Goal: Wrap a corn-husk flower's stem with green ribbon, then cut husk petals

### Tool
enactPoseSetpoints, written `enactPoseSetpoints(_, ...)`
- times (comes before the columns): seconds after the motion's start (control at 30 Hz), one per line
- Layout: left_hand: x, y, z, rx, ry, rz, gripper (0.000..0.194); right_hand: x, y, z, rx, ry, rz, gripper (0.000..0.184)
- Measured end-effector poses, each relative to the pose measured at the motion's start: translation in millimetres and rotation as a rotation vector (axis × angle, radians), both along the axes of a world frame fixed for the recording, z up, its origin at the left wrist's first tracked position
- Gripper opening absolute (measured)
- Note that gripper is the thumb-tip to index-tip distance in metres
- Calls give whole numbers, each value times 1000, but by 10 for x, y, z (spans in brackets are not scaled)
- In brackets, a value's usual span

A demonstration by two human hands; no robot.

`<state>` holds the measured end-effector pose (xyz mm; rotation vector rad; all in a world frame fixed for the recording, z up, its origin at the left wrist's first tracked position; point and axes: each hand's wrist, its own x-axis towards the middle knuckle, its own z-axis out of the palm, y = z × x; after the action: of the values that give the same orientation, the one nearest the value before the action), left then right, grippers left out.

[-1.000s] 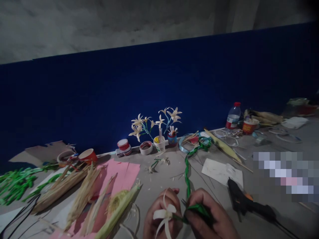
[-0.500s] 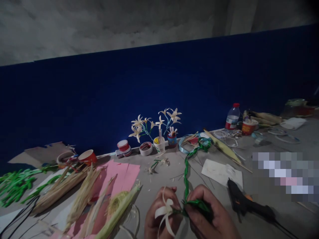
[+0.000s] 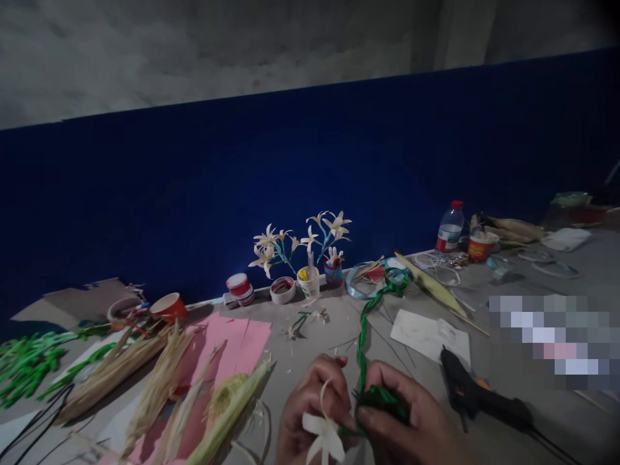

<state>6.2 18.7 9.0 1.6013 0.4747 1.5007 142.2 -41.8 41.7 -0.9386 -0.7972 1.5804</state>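
Observation:
My left hand is closed, pinching the stem of a cream-white artificial flower whose petals point toward me. Pressed close beside it, my right hand grips a bunched length of green ribbon where it meets the stem. From between the hands a twisted strip of this ribbon runs up the table to its roll. The exact joint of ribbon and stem is partly hidden by my fingers.
A black glue gun lies right of my hands, near a white paper. Corn husks and pink paper cover the left. Finished flowers stand at the back by cups; a bottle stands farther right.
The flower has turned and dropped lower in my left hand. My right hand's grip on the green ribbon has shifted slightly, and the ribbon looks more bunched up.

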Motion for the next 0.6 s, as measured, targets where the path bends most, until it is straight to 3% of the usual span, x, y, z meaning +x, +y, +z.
enactPoseSetpoints(0.13,-23,61,11,163,8,-133,20,31,9,61,-118,32,33,35)
enactPoseSetpoints(0.27,-19,64,68,229,28,-163,17,99,95,91,-90,-2,184,22)
enactPoseSetpoints(0.43,10,67,106,232,-5,-181,20,133,194,-17,-98,46,233,14)
enactPoseSetpoints(0.6,28,69,47,181,-36,-231,14,16,222,-141,-118,122,223,3)
